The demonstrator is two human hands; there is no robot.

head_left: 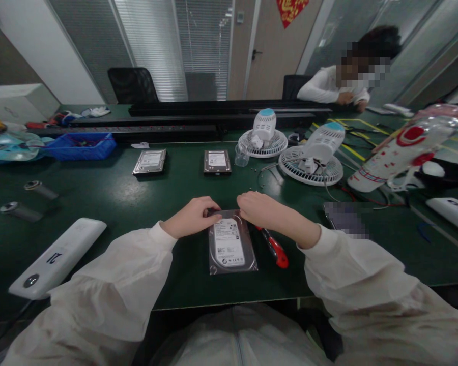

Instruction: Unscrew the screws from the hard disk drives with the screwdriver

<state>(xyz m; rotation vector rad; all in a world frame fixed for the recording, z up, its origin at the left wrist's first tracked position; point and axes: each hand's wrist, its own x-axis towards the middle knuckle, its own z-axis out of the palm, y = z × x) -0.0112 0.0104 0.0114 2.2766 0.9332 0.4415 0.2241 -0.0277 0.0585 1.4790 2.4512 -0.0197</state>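
Note:
A hard drive (231, 245) in a clear bag lies label up on the green table (118, 198) right in front of me. My left hand (193, 216) pinches the bag's far left corner, fingers curled. My right hand (261, 209) rests closed on the far right corner of the same bag. A red-handled screwdriver (275, 248) lies on the table just right of the drive, under my right wrist.
Two more hard drives (150, 161) (217, 161) lie further back. Two white fans (263, 133) (315, 155) lie dismantled at the right. A blue bin (80, 146), two metal cylinders (40, 189) and a white bar (57, 256) are left. Another person (339, 84) sits opposite.

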